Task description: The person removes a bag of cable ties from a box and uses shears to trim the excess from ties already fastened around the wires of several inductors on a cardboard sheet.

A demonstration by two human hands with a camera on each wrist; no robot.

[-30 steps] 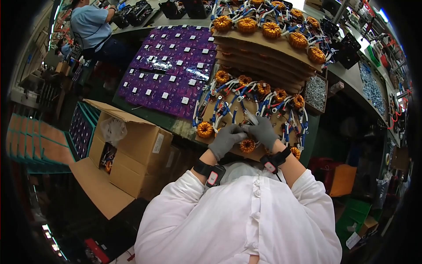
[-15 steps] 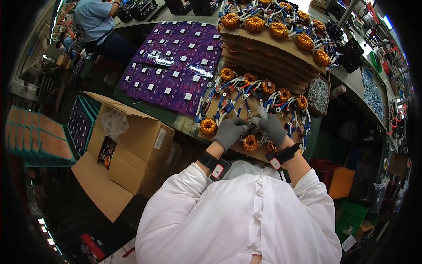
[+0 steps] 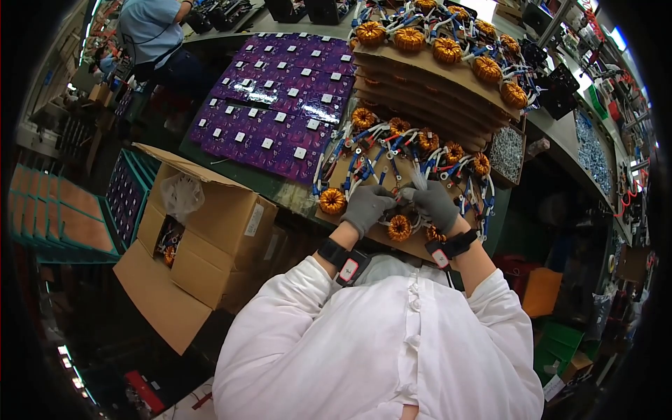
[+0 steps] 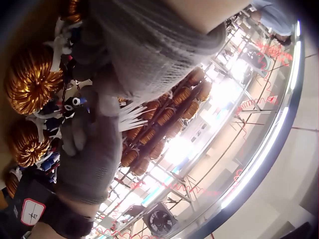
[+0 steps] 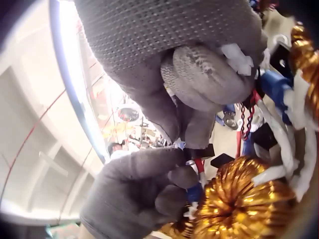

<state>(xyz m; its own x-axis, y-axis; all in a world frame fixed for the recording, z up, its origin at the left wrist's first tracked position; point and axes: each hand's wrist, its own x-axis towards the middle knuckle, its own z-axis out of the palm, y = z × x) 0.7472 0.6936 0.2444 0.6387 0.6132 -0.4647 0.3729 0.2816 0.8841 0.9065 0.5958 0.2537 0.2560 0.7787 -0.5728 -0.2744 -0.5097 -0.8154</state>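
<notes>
Both hands wear grey gloves and meet over the near edge of a cardboard sheet (image 3: 338, 175) of copper coils with wire leads. My right hand (image 3: 437, 203) holds a bundle of white cable ties (image 3: 418, 178) in its curled fingers; their loose ends fan out in the left wrist view, and tie heads (image 5: 238, 59) show in the right wrist view. My left hand (image 3: 367, 208) pinches a lead by a small black part (image 5: 202, 152) with red and blue wires, its fingertips close to the right hand's. A copper coil (image 3: 400, 228) lies just below the hands.
Behind is a stack of cardboard layers (image 3: 427, 91) topped with coils. Purple circuit boards (image 3: 273, 105) cover the table at left. An open carton (image 3: 217, 231) stands at lower left, a tray of small metal parts (image 3: 507, 150) at right. Another person (image 3: 150, 35) is at far left.
The head view has shifted slightly. The cable tie bundle has swung from leaning left to nearly upright as my right hand turned. Both hands stay together by the near coil.
</notes>
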